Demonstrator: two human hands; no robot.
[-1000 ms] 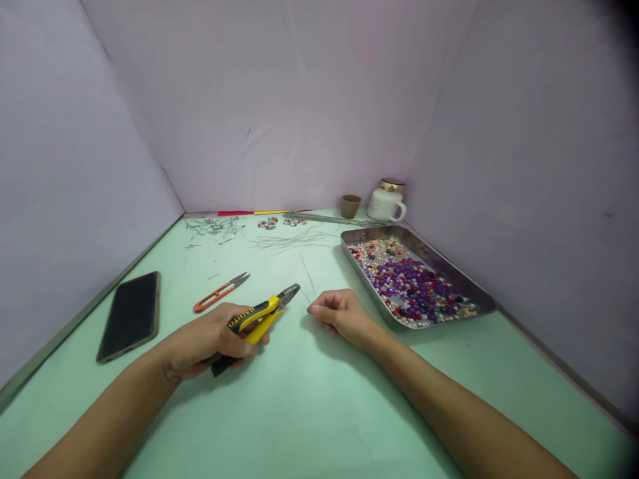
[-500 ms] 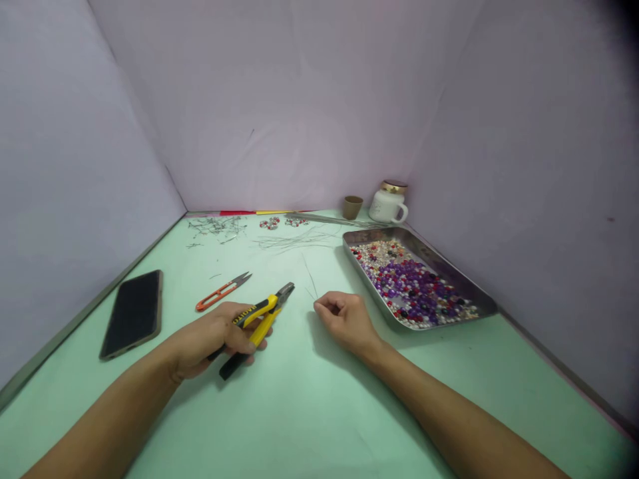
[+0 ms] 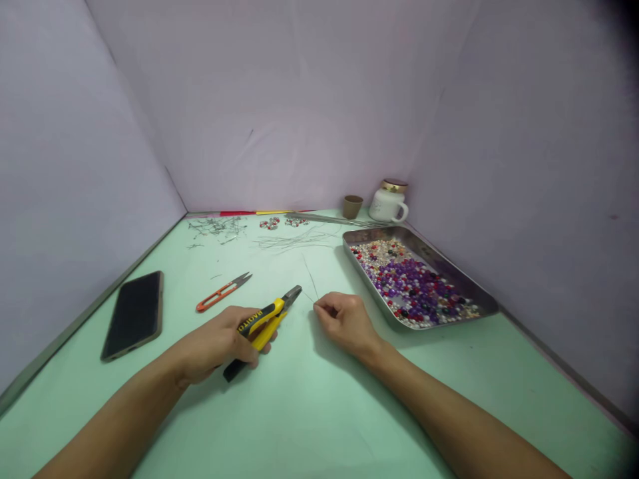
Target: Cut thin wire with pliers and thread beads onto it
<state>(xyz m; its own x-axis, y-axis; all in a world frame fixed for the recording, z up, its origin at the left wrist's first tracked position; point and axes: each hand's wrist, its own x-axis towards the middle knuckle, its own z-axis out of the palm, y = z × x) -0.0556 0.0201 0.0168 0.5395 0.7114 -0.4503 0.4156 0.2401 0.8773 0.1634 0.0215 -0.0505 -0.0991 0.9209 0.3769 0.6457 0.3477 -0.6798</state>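
My left hand (image 3: 222,342) is wrapped round the yellow and black handles of a pair of pliers (image 3: 279,313), whose metal jaws point up and to the right. Thin wire (image 3: 310,276) sticks out from the pinched thumb and fingers of my right hand (image 3: 347,322). One strand of it runs away from me, and a shorter end reaches left, close to the tip of the pliers' jaws. Whether the jaws touch that end I cannot tell. Beyond my left hand lies a pair of orange thread snips (image 3: 223,293).
A metal tray (image 3: 419,327) of mixed beads stands at the right. At the left lies a phone (image 3: 132,316). Farther back are loose wires (image 3: 289,241), a wire pile (image 3: 217,227), red-beaded pieces (image 3: 269,224), a small brown cup (image 3: 352,207) and a lidded white mug (image 3: 387,205).
My left hand has moved slightly right with the pliers, bringing the jaws nearer the wire, and the handles have closed somewhat. My right hand has stayed nearly still.
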